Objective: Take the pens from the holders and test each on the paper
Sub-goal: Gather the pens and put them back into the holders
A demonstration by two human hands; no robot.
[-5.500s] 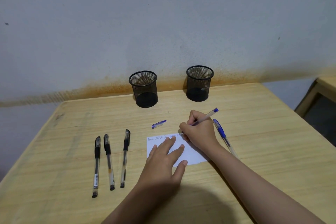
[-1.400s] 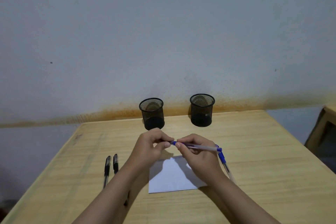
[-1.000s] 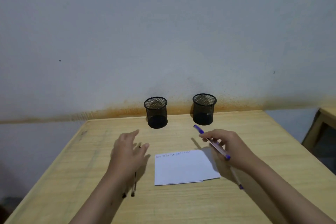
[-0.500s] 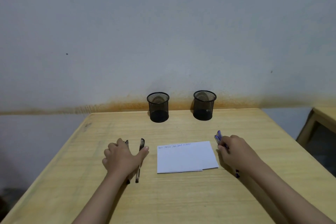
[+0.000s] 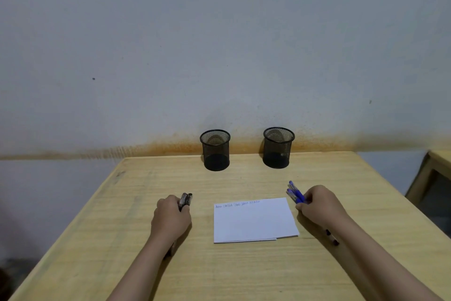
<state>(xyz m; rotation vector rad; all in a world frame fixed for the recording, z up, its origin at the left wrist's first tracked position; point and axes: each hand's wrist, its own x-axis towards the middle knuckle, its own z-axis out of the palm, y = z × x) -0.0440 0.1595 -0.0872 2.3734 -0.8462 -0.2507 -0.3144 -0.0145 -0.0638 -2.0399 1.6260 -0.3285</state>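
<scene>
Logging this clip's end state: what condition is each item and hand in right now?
left holder: upright, empty
right holder: upright, empty
paper: flat, handwriting along top edge
black pens: bunched in left hand
blue pens: capped, bunched in right hand

Head view, forward-down (probably seated)

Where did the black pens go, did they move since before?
Yes. The black pens lay spread left of the white paper; now the left hand clutches them together.
</scene>
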